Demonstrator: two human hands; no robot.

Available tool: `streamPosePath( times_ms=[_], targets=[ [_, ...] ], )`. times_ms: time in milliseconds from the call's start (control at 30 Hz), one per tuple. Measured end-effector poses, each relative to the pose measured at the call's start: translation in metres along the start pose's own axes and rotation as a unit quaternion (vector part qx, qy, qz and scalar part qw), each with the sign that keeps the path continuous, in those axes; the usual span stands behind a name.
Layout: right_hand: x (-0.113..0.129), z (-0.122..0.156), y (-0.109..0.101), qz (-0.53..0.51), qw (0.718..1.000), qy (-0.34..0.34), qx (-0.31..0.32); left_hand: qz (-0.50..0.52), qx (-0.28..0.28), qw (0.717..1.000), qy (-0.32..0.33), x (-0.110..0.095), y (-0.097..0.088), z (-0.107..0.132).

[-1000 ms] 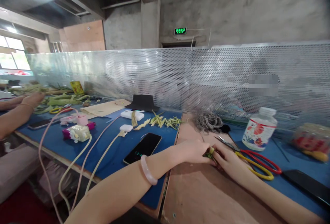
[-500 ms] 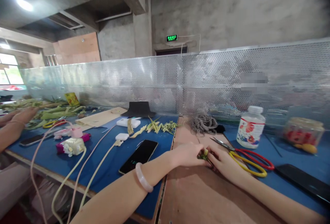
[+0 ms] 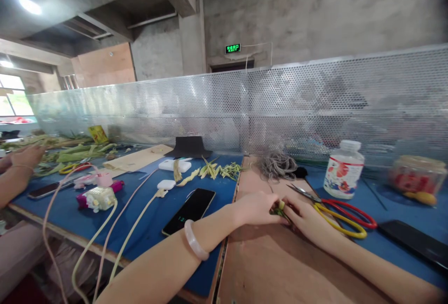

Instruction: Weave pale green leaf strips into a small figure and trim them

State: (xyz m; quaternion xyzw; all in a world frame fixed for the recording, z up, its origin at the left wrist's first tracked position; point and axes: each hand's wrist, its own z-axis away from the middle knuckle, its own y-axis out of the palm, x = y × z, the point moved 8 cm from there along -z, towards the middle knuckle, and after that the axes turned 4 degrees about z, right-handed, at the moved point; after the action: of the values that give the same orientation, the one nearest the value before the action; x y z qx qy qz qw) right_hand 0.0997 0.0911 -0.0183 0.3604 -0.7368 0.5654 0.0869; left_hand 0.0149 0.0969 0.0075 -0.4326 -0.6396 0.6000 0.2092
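Observation:
My left hand (image 3: 257, 208) and my right hand (image 3: 306, 217) meet over the brown board (image 3: 266, 266) and both pinch a small green and yellow leaf piece (image 3: 278, 209) between their fingertips. A pale pink bangle (image 3: 195, 241) rings my left wrist. Scissors with red and yellow handles (image 3: 341, 215) lie just right of my right hand, blades pointing toward it. A black phone (image 3: 191, 210) lies on the blue mat (image 3: 147, 210) left of my left forearm.
A white bottle (image 3: 343, 169), a jar (image 3: 416, 180), a grey cord bundle (image 3: 278, 166) and a second black phone (image 3: 415, 243) sit at the right. Leaf scraps (image 3: 219, 171), white chargers and cables lie on the mat. Another person's hand (image 3: 26, 157) works among green leaves at far left. A perforated metal screen (image 3: 245, 103) backs the table.
The view has shifted slightly; my hands stay together on the leaf piece, fingers working it. The other person's hand at far left has drawn back a little.

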Motion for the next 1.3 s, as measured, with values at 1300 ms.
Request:
streamPosePath(
  times_ms=[1300],
  targets=[
    [0.0009,-0.0011,-0.0023,0.033,0.999,0.011,-0.001,-0.029,0.024,0.999,-0.011,0.0024,0.0040,-0.0036]
  ],
)
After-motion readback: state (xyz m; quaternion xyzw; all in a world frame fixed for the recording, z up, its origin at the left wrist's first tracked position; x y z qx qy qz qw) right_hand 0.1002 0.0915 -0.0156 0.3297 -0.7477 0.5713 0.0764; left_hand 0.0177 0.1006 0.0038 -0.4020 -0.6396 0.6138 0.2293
